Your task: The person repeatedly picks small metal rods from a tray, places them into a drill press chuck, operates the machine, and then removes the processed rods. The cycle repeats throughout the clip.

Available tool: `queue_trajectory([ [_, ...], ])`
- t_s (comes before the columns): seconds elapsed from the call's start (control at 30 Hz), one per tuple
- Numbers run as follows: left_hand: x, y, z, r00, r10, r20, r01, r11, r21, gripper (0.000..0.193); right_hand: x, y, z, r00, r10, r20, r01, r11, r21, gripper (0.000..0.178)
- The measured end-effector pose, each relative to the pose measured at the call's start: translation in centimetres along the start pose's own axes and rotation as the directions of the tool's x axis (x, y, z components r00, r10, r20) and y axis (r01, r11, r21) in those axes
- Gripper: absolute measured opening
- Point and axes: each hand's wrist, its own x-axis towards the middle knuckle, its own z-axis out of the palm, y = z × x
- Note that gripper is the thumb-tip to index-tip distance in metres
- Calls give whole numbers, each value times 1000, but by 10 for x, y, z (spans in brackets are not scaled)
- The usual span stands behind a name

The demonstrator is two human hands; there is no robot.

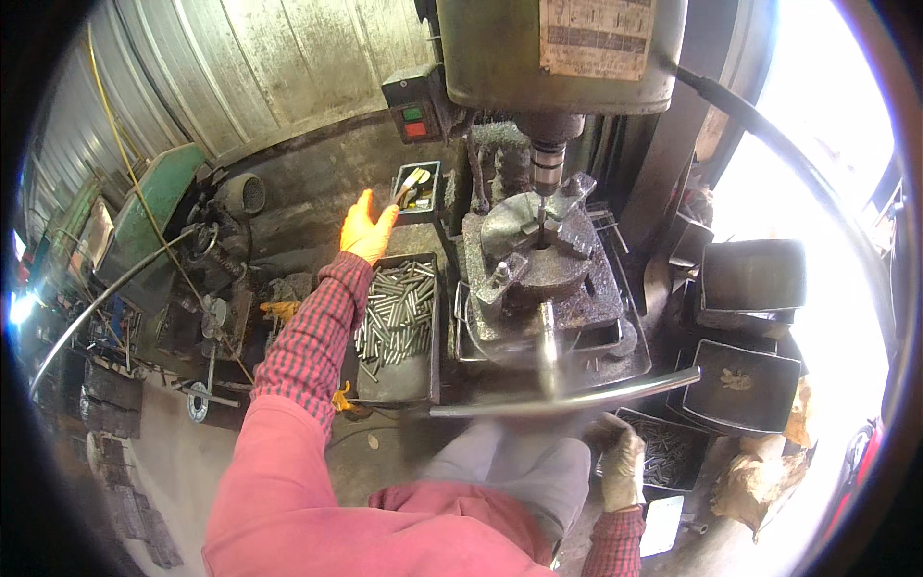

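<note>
My left hand (365, 231), in an orange glove, reaches forward with its fingers apart. Its fingertips are at the end of the handle of a small brush (411, 185), whose pale head lies over a small open box (431, 204). I see no firm grip on that handle. Below this hand, a dark tray (399, 387) holds many short metal pins (396, 303). My right hand (622, 466), in a whitish glove, is low beside my right thigh, just under a long metal bar (615, 392). Motion smears its fingers, so whether they hold something is unclear.
Ahead stands a drill press (562, 58) with its chuck (547, 165) above a round clamping fixture (529, 226). A switch box (413, 104) hangs at its left. Dark bins (753, 274) are stacked on the right. Another bin with metal pieces (663, 447) sits near my right hand.
</note>
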Motion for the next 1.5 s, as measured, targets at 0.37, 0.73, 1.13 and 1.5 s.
queue_trajectory([
  [0.37,-6,19,-13,997,79,-4,-78,971,-225,24,-46,-15,-24,966,-149,-214,122,984,-132,56],
  [0.73,-61,146,-17,720,692,-56,-683,690,-239,20,-55,-40,-20,936,-293,-194,198,896,-397,24],
  [1.13,17,21,-27,860,487,-150,-475,873,113,16,-54,-174,-64,778,-338,-530,374,927,-42,28],
  [1.5,-12,13,-1,991,123,-48,-109,968,226,87,-120,-337,-24,-75,-968,-239,645,135,-752,34],
])
